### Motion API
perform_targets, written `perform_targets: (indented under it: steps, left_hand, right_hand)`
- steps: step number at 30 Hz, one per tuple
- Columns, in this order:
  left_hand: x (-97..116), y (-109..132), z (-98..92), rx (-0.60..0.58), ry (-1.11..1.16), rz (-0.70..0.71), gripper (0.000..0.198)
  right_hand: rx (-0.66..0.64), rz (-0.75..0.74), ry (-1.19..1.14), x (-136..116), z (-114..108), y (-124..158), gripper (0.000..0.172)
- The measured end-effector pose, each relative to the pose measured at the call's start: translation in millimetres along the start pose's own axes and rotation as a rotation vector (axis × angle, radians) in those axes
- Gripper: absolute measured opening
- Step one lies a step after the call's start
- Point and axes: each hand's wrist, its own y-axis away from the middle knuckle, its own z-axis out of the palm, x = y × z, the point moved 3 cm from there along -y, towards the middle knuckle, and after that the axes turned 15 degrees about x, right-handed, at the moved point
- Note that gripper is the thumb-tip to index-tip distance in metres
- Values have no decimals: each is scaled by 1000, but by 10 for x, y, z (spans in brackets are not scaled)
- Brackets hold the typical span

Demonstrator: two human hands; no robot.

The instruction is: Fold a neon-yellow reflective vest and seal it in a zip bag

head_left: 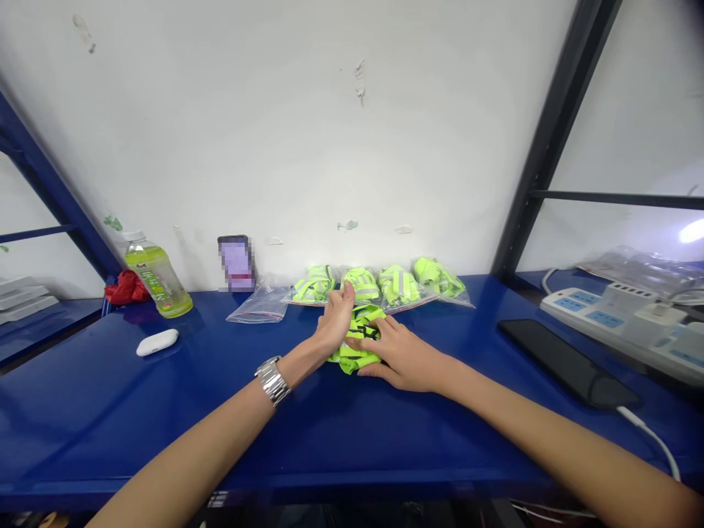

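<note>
A bunched neon-yellow reflective vest [352,359] with a black strip lies on the blue table between my hands. My left hand [333,323], with a metal watch on the wrist, stands on edge against its left side; the fingers look straight and are partly hidden. From the right, my right hand [405,356] grips the fabric with bent fingers. Behind the vest, several clear bags with similar folded yellow vests [399,284] stand in a row along the wall. Left of that row lies a flat clear zip bag [258,304].
On the left are a drink bottle [159,279], a red cloth bundle [126,287] and a white earbud case [157,342]. A phone [236,264] leans on the wall. At right lie a dark phone [566,361] on a cable and power strips [621,315].
</note>
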Motion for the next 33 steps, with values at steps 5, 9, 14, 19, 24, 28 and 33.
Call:
perform_targets:
  steps: [5,9,14,19,24,28,33]
  left_hand:
    - [27,443,-354,-27,-84,163,49]
    - [-28,749,-614,-168,-271,477,66]
    - [-58,752,-634,-224,-444,753,90]
    - [-13,536,-385,-106,-535,886,78]
    - [20,382,-296,-136,-562,782,47]
    - [95,323,-337,-210,-519,680,54]
    - [44,266,-331,-382,-333,434,61]
  right_hand:
    - [-44,73,-66,27,-2,19,49]
    - [-43,89,-113,59,-4,22,48]
    - [-1,40,-193,87,-6,49,51]
    - [47,55,-229,112,-9,28,49]
    - [147,216,-357,194,23,-52,38]
    - [158,374,-283,220,30,-55,38]
    - [244,447,-239,158,31,-107,36]
